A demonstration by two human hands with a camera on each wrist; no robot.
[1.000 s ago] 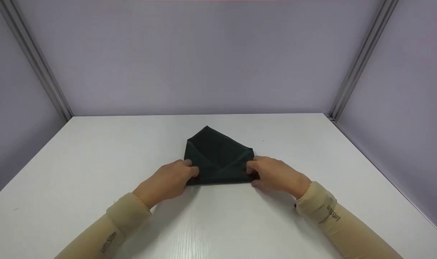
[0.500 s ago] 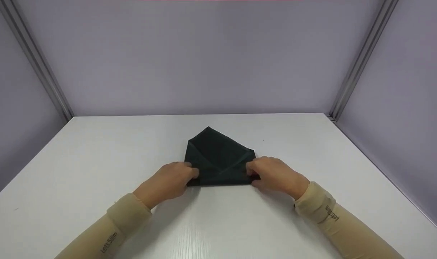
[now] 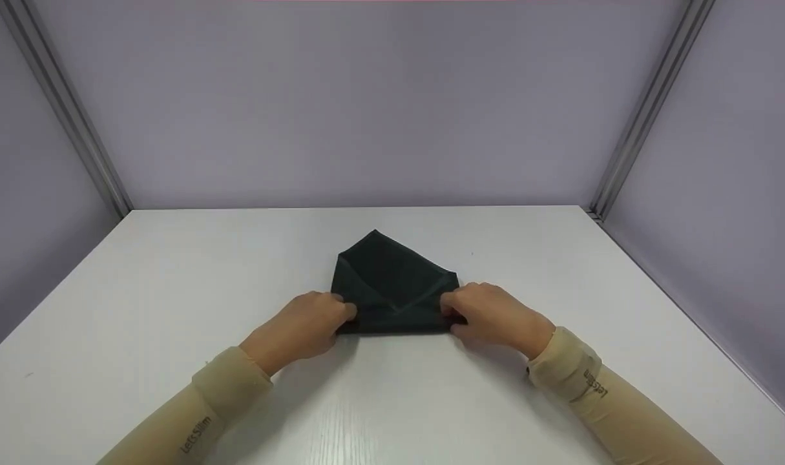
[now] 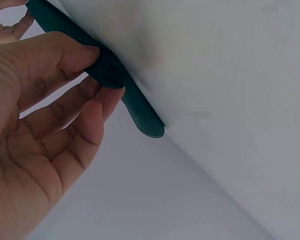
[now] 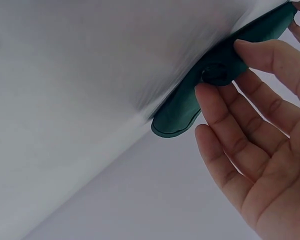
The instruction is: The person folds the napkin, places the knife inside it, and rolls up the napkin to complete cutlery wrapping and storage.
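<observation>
A dark green cloth (image 3: pixel 392 284), folded to a point at its far end with two flaps crossing on top, lies flat on the white table (image 3: pixel 172 271). My left hand (image 3: pixel 345 312) pinches its near left corner between thumb and fingers. In the left wrist view the thumb and forefinger of my left hand (image 4: pixel 106 75) close on the folded cloth edge (image 4: pixel 142 115). My right hand (image 3: pixel 449 310) pinches the near right corner. In the right wrist view my right hand (image 5: pixel 217 72) nips the cloth (image 5: pixel 177 117) in the same way. Both corners lie low on the table.
Lilac walls (image 3: pixel 366 103) close the table in at the back and on both sides, with metal posts (image 3: pixel 650 103) in the two back corners. Bare white tabletop surrounds the cloth. Beige sleeves (image 3: pixel 230 387) cover both forearms.
Almost nothing differs. Both hands keep their pinch on the near corners, and the right hand has crept slightly inward.
</observation>
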